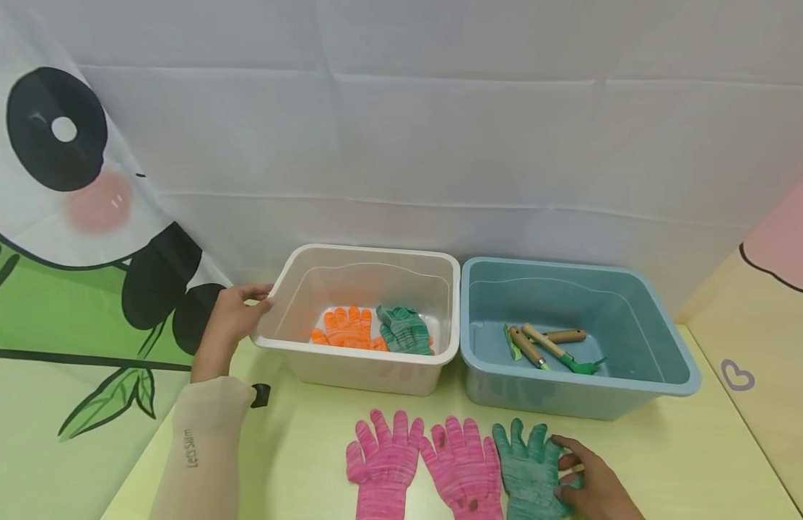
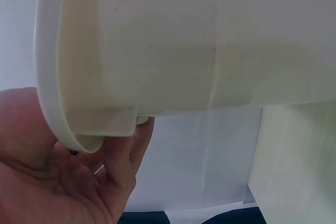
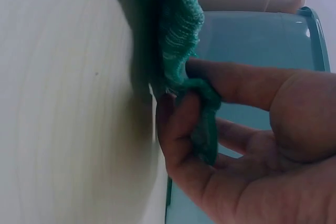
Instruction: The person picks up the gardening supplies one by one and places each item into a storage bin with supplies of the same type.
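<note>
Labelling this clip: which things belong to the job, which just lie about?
In the job:
green glove, held by the right hand
white bin, gripped by the left hand
likely pink gloves
likely gloves in white bin

Seemingly lying about:
blue bin
garden tools in it

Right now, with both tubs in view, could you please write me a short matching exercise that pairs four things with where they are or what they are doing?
Things:
1. Orange glove
2. Pink gloves
3. Wooden-handled tools
4. Right hand

Places and states:
A. Inside the blue tub
B. Pinching a green glove
C. Inside the white tub
D. Lying side by side on the table, in front of the tubs

Right pairs: 1-C, 2-D, 3-A, 4-B.
</note>
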Demonstrator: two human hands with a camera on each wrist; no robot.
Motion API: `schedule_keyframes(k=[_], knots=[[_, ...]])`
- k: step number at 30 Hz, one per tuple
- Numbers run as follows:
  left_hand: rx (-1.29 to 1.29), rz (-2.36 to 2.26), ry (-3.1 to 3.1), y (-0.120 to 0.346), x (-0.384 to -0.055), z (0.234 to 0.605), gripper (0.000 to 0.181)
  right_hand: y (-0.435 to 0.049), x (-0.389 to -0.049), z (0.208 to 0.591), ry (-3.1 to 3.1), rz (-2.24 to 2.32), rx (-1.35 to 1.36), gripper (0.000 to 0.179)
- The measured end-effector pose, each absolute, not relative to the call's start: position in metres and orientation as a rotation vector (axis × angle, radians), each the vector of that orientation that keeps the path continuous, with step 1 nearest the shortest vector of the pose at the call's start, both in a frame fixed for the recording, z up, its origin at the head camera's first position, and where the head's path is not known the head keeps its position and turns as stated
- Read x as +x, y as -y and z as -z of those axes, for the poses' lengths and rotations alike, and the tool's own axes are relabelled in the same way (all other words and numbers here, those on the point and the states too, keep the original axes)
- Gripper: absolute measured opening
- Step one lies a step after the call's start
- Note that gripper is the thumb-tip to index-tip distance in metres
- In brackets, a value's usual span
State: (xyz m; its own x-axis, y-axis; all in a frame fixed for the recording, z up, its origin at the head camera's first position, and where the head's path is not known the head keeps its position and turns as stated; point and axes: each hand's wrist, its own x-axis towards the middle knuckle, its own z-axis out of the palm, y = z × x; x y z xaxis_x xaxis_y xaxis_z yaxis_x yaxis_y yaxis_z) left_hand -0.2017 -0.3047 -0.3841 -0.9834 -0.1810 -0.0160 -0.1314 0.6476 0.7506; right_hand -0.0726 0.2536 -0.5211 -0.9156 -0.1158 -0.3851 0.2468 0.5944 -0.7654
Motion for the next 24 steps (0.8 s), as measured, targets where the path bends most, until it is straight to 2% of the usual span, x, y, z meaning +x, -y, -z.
schedule_keyframes(k=[8,19,24], knots=[[0.257,1.264,2.794,0.3049,-0.2024,0.3851,0.046,-0.2529,-0.0731,0.517,-2.483,1.178,0.093,0.075],[0.249,1.257,2.791,0.3055,-0.2034,0.3855,0.045,-0.2495,-0.0711,0.5128,-2.481,1.308,0.217,0.069],[0.258,1.25,2.797,0.3058,-0.2046,0.3858,0.045,-0.2537,-0.0706,0.5125,-2.44,1.393,0.159,0.061]])
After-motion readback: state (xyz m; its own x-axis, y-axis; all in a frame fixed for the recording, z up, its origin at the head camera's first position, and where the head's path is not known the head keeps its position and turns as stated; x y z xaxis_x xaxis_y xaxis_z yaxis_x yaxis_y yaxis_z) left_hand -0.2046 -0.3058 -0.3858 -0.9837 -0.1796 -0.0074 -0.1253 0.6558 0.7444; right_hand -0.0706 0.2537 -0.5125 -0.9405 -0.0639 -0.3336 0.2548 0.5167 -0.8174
